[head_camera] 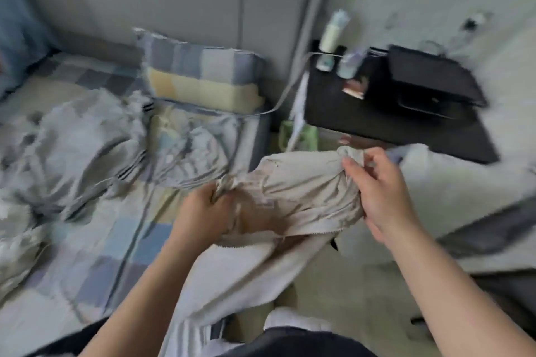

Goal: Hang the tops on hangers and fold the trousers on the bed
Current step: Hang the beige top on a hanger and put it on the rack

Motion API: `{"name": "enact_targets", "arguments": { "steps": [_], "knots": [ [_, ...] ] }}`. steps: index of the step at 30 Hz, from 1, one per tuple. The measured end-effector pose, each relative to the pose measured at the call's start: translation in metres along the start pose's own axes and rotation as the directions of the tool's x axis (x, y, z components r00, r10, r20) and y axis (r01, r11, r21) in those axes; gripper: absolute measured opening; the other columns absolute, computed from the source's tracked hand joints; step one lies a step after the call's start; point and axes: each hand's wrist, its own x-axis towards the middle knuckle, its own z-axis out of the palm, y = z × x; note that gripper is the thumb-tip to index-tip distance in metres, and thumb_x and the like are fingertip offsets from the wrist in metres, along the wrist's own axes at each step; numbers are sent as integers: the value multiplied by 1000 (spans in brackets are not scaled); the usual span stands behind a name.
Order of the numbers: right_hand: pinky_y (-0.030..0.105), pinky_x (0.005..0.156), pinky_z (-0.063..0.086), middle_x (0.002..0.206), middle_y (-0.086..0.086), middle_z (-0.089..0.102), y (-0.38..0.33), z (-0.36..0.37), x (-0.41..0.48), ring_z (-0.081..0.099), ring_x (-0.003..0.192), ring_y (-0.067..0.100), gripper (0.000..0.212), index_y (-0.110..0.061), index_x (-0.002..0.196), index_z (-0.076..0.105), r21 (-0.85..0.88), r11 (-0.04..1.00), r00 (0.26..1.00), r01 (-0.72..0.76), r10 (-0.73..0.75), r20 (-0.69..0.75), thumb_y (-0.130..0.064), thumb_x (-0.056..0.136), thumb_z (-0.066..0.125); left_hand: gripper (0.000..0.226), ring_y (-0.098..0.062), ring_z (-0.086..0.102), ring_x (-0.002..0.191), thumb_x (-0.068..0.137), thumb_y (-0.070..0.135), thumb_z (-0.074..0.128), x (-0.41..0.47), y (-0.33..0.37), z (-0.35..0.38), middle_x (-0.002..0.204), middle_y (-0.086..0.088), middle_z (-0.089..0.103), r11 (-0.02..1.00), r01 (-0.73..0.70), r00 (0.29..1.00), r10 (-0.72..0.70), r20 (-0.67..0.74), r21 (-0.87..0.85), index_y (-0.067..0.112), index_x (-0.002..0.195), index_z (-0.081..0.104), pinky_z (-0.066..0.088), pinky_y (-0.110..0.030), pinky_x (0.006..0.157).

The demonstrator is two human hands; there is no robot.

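I hold up a beige pair of trousers (pixel 301 185) by its waistband over the gap beside the bed (pixel 95 246). My left hand (pixel 203 211) grips the bunched left end of the waist. My right hand (pixel 380 191) pinches the right end, fingers curled into the cloth. The rest of the garment hangs down towards my legs. A heap of grey clothes (pixel 87 142) with dark stripes lies crumpled on the checked sheet to the left. The picture is blurred by motion.
A checked pillow (pixel 200 78) leans on the grey headboard (pixel 203 0). To the right stands a black bedside table (pixel 377 119) with bottles (pixel 333 35) and a black laptop or case (pixel 435 81). A cable (pixel 293 90) trails from it.
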Motion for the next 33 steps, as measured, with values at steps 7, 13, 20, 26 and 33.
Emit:
{"name": "enact_targets", "arguments": {
  "steps": [7,13,20,26,33],
  "knots": [
    [43,80,47,90,14,60,-41,-165,-57,58,85,25,32,-10,87,56,141,985,873,99,-18,-487,-32,77,76,25,-10,65,77,101,31,53,-27,147,106,79,-1,69,905,-390,836,425,347,-170,16,86,65,50,-27,71],
    [54,86,53,91,15,65,-84,-291,-88,62,85,27,19,-19,88,58,18,970,657,243,-150,-739,-19,75,72,27,-2,56,67,102,24,53,-82,278,207,74,2,66,732,-546,555,680,478,-408,6,85,61,48,-20,65],
    [31,68,52,74,-5,70,-133,-434,-90,65,71,13,20,-17,90,51,-205,939,516,276,-325,-793,-1,92,63,26,-15,61,72,98,26,54,-136,433,307,77,-12,67,588,-590,388,807,445,-553,6,81,56,51,-37,71],
    [36,68,46,94,27,66,-199,-555,-86,59,75,23,19,-18,89,49,-428,878,387,214,-479,-788,-6,90,63,23,-5,62,68,102,22,52,-192,577,378,77,2,67,434,-651,269,899,346,-623,8,87,63,49,-13,61],
    [20,53,36,77,6,56,-286,-685,-70,46,62,15,19,-21,86,44,-619,785,264,37,-605,-751,-11,92,60,25,-24,65,86,101,25,52,-243,734,444,94,-11,72,319,-641,170,946,277,-698,6,97,67,54,-39,80]
  ]
}}
